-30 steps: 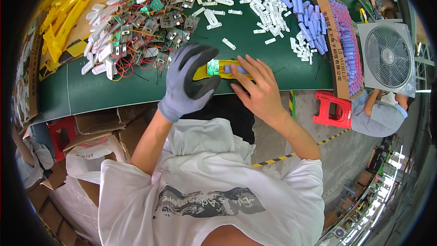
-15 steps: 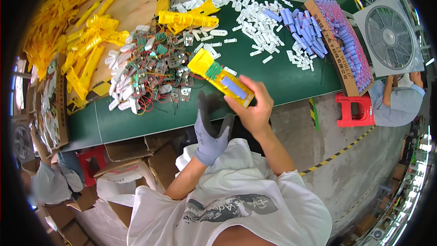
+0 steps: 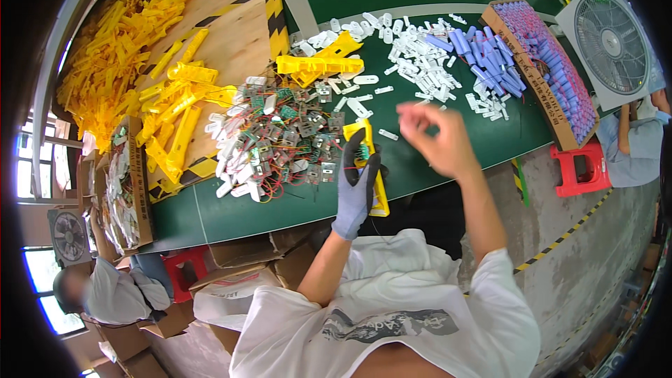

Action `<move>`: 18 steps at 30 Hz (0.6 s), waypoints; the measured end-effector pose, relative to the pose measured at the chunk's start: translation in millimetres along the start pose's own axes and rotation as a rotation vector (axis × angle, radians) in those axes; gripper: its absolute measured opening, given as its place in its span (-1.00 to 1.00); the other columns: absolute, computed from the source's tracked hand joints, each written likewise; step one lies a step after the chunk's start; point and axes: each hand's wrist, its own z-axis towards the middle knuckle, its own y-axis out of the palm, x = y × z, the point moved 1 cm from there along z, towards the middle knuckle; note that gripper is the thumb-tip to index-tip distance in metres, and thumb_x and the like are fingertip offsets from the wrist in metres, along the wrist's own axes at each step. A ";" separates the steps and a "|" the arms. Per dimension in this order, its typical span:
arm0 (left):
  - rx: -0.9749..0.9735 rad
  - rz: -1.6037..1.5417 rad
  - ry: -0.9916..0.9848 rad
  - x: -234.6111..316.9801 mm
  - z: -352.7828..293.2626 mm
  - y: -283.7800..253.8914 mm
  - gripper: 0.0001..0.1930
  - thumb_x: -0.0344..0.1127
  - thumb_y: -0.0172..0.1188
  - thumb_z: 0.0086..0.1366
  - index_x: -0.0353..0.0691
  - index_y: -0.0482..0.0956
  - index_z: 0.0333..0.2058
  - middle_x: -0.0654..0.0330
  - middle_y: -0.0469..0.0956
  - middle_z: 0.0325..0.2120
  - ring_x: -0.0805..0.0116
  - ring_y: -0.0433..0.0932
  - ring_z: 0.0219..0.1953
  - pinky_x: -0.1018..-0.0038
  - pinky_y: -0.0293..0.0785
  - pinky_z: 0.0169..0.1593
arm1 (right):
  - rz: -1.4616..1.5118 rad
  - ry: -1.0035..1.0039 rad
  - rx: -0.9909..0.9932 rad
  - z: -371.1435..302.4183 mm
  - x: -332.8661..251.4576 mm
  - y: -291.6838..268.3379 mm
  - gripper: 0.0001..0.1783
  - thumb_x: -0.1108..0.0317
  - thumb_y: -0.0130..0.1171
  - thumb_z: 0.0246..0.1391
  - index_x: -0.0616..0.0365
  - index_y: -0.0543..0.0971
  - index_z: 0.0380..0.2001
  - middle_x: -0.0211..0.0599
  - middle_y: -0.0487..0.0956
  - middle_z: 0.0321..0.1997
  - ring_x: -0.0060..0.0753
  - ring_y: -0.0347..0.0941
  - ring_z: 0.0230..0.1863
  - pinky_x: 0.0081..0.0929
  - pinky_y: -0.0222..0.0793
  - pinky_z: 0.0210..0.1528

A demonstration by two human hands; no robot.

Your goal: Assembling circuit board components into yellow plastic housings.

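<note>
My left hand [image 3: 355,192], in a grey glove with dark palm and fingers, is closed around a long yellow plastic casing [image 3: 380,199]. A green circuit board [image 3: 362,152] shows inside the casing, partly covered by the glove. My bare right hand [image 3: 441,136] is raised over the green table, apart from the casing. Its fingers are bent and somewhat blurred, with a gap between them and nothing visible in them. Nearest to it are small white plastic parts [image 3: 423,63]. Left of the casing lies a heap of circuit boards with red wires [image 3: 301,126].
Purple cylindrical battery cells [image 3: 490,59] lie beside a cardboard box of cells [image 3: 521,73] at the right. Yellow casings [image 3: 119,49] pile up at the far left. A fan [image 3: 610,42] and a red stool [image 3: 582,169] stand right. A person [image 3: 115,290] sits at the left.
My right hand has let go of the yellow casing and moved up and right. My left hand, empty before, now grips the casing, which has turned more upright. The view has shifted.
</note>
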 end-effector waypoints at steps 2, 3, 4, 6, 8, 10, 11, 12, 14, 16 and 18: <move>-0.020 0.069 -0.034 4.2 -2.2 -3.2 -0.54 -0.33 0.04 0.37 -0.12 0.21 0.22 0.17 0.46 -0.26 0.51 0.49 -0.45 0.58 0.47 -0.39 | -0.171 0.090 -0.077 44.8 9.3 2.5 -0.70 0.27 0.22 0.05 0.14 0.59 -0.15 -0.30 0.63 -0.37 -0.41 0.56 -0.38 -0.47 0.42 -0.32; -0.037 0.082 -0.043 3.5 -0.1 -4.2 -0.55 -0.29 0.01 0.39 -0.12 0.21 0.22 0.17 0.46 -0.26 0.50 0.48 -0.47 0.58 0.46 -0.40 | -0.347 0.025 -0.127 65.2 20.4 6.0 -0.68 0.27 0.22 0.06 0.14 0.58 -0.12 -0.28 0.62 -0.34 -0.43 0.53 -0.37 -0.48 0.40 -0.31; -0.044 0.054 -0.045 3.5 0.2 -4.5 -0.57 -0.24 -0.01 0.41 -0.14 0.23 0.20 0.17 0.46 -0.29 0.50 0.48 -0.47 0.56 0.46 -0.41 | -0.422 0.056 -0.173 82.6 25.9 10.6 -0.65 0.23 0.24 0.02 0.14 0.58 -0.12 -0.22 0.60 -0.29 -0.27 0.53 -0.31 -0.35 0.41 -0.24; -0.034 0.038 -0.054 4.5 0.6 -4.0 -0.58 -0.22 -0.01 0.41 -0.14 0.23 0.19 0.17 0.46 -0.30 0.50 0.48 -0.47 0.56 0.47 -0.41 | -0.552 -0.009 -0.198 104.3 46.1 22.0 -0.67 0.23 0.23 0.01 0.14 0.57 -0.16 -0.21 0.57 -0.26 -0.21 0.51 -0.25 -0.31 0.40 -0.20; -0.001 0.013 -0.061 2.1 1.0 -2.5 -0.59 -0.20 0.01 0.41 -0.13 0.25 0.17 0.18 0.47 -0.30 0.51 0.48 -0.44 0.55 0.48 -0.40 | -0.710 -0.091 -0.279 114.0 59.2 30.1 -0.72 0.24 0.23 0.00 0.16 0.55 -0.24 -0.20 0.52 -0.24 -0.14 0.46 -0.16 -0.26 0.38 -0.15; 0.001 0.007 -0.044 -2.2 2.9 -1.3 -0.62 -0.22 0.01 0.41 -0.12 0.28 0.15 0.19 0.47 -0.30 0.52 0.48 -0.40 0.56 0.49 -0.38 | -0.637 -0.145 -0.302 114.3 64.1 32.6 -0.78 0.25 0.22 -0.01 0.17 0.51 -0.38 -0.21 0.47 -0.27 -0.12 0.42 -0.13 -0.23 0.35 -0.15; -0.007 0.002 -0.050 -1.9 2.5 2.4 -0.63 -0.22 0.00 0.41 -0.13 0.29 0.14 0.20 0.47 -0.30 0.53 0.47 -0.39 0.56 0.49 -0.37 | -0.657 -0.147 -0.285 113.8 69.1 29.8 -0.80 0.28 0.21 0.00 0.14 0.49 -0.37 -0.22 0.47 -0.28 -0.12 0.41 -0.14 -0.22 0.35 -0.15; -0.034 0.030 -0.041 -0.3 3.1 3.5 -0.65 -0.23 -0.01 0.41 -0.14 0.30 0.12 0.21 0.47 -0.29 0.53 0.47 -0.35 0.56 0.50 -0.35 | -0.632 -0.168 -0.250 111.9 69.6 28.9 -0.81 0.29 0.20 0.02 0.14 0.48 -0.36 -0.23 0.48 -0.30 -0.11 0.42 -0.15 -0.21 0.34 -0.17; -0.018 0.115 -0.034 0.9 1.0 3.9 -0.63 -0.22 -0.02 0.42 -0.14 0.30 0.15 0.22 0.46 -0.26 0.53 0.47 -0.28 0.56 0.49 -0.31 | -0.573 -0.179 -0.172 101.6 65.6 27.5 -0.82 0.32 0.16 0.09 0.12 0.44 -0.26 -0.28 0.55 -0.41 -0.24 0.49 -0.35 -0.31 0.36 -0.31; -0.008 0.161 -0.043 0.7 -1.5 -1.5 -0.62 -0.21 -0.03 0.42 -0.13 0.29 0.16 0.23 0.46 -0.25 0.53 0.47 -0.27 0.56 0.49 -0.30 | -0.316 -0.038 -0.142 81.1 41.4 20.1 -0.81 0.33 0.15 0.12 0.11 0.44 -0.22 -0.29 0.57 -0.44 -0.37 0.48 -0.44 -0.41 0.33 -0.38; -0.037 0.112 -0.040 1.6 -2.0 -0.1 -0.61 -0.21 -0.04 0.43 -0.14 0.29 0.17 0.21 0.47 -0.25 0.54 0.47 -0.27 0.56 0.48 -0.30 | 0.036 0.050 -0.007 49.2 33.2 15.7 -0.77 0.38 0.13 0.18 0.11 0.41 -0.11 -0.30 0.61 -0.49 -0.69 0.44 -0.53 -0.67 0.27 -0.47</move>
